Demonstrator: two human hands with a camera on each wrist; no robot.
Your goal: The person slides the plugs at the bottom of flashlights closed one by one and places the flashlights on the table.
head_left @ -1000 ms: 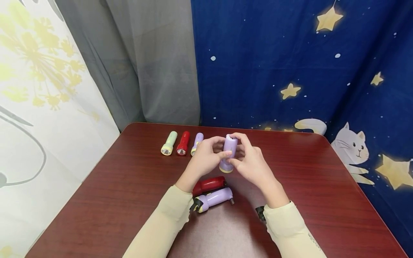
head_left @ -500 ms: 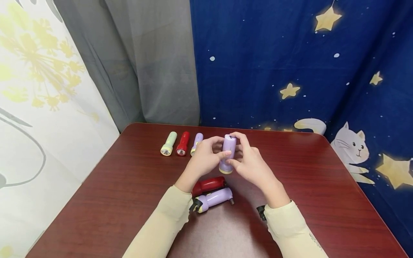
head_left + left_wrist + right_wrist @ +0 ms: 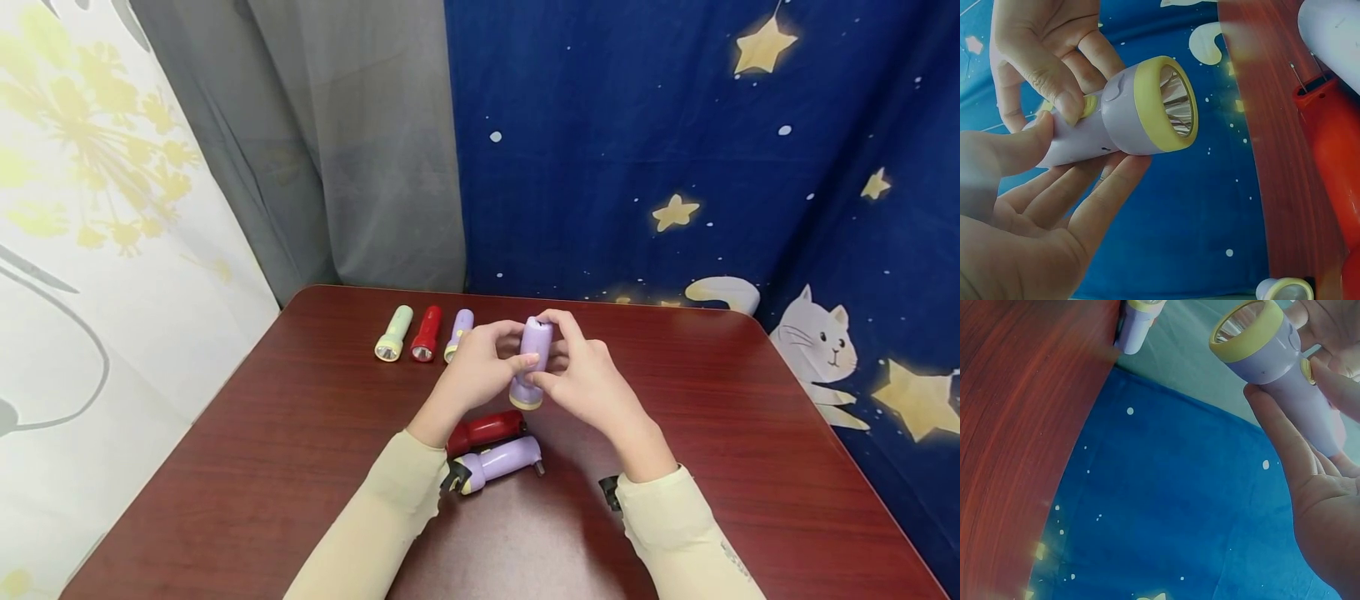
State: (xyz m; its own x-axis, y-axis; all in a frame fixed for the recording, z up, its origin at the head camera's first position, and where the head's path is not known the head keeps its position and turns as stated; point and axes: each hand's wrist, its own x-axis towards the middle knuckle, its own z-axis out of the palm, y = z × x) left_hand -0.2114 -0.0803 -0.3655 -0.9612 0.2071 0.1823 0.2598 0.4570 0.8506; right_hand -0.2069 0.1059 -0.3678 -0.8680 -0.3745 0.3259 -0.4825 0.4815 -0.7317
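A light purple flashlight (image 3: 536, 337) is held above the table, its yellow-rimmed lens end pointing down. My left hand (image 3: 478, 365) grips it from the left, with the thumb lying along the barrel. From the other side my right hand (image 3: 588, 379) grips it too, its index finger at the tail end. In the left wrist view, the right thumb rests on the yellow switch (image 3: 1089, 106). The reflector (image 3: 1177, 101) shows no glow. Below the hands lie a red flashlight (image 3: 491, 428) and another purple flashlight (image 3: 510, 458), which has a metal prong sticking out at its tail.
A row of smaller flashlights stands toward the back of the dark red table (image 3: 300, 442): pale green (image 3: 393, 333), red (image 3: 425, 333) and purple (image 3: 462, 321), the last partly behind the left hand. Grey (image 3: 382, 150) and blue starry curtains (image 3: 570, 183) hang behind the table.
The held flashlight sits very slightly lower in the head view. Both hands keep their grip, and the other flashlights have not moved.
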